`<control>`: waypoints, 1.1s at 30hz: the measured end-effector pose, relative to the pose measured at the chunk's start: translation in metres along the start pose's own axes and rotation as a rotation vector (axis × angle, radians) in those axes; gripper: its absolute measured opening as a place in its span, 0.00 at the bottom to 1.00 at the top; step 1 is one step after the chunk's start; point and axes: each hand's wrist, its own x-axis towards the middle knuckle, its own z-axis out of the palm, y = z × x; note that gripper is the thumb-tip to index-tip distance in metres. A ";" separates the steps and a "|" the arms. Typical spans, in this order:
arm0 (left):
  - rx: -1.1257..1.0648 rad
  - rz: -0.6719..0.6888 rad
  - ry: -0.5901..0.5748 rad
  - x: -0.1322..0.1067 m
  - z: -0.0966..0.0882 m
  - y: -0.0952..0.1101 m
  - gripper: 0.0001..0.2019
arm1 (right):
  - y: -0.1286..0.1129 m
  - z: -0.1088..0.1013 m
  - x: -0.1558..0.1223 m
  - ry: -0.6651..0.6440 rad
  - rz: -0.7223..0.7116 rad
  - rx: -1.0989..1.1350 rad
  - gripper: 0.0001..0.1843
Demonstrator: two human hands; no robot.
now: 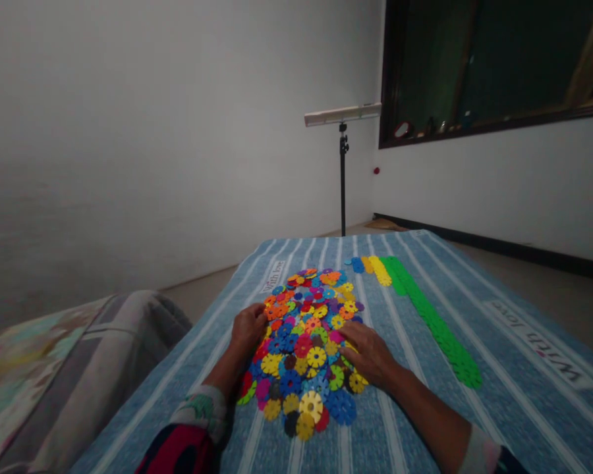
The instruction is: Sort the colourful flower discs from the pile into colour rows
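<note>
A heap of small, flat, flower-shaped plastic discs in many colours (309, 342) lies on a blue striped cloth (499, 368). My left hand (248, 327) rests at the heap's left edge, fingers curled against the discs. My right hand (368, 352) lies flat on the heap's right side, fingers stretched over the pieces. To the right of the heap runs a long row of joined green discs (437, 326), which ends at the far side in a few yellow discs (379, 270) and a blue one (358, 264).
A folded blanket (79, 368) lies to the left of the cloth. A stand with a white bar on top (343, 171) rises by the far wall. A dark window (494, 59) fills the upper right. Bare floor runs past the cloth on the right.
</note>
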 end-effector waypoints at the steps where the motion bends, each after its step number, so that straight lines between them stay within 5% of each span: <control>1: 0.019 -0.010 -0.005 0.001 0.001 0.000 0.15 | 0.000 0.000 0.000 0.000 0.003 0.002 0.17; 13: 0.241 -0.040 -0.017 0.000 0.003 0.011 0.14 | 0.003 0.002 -0.001 -0.003 -0.001 -0.018 0.19; 33: -0.197 0.019 0.010 -0.018 0.003 0.001 0.16 | 0.008 0.000 -0.013 0.003 0.000 -0.065 0.20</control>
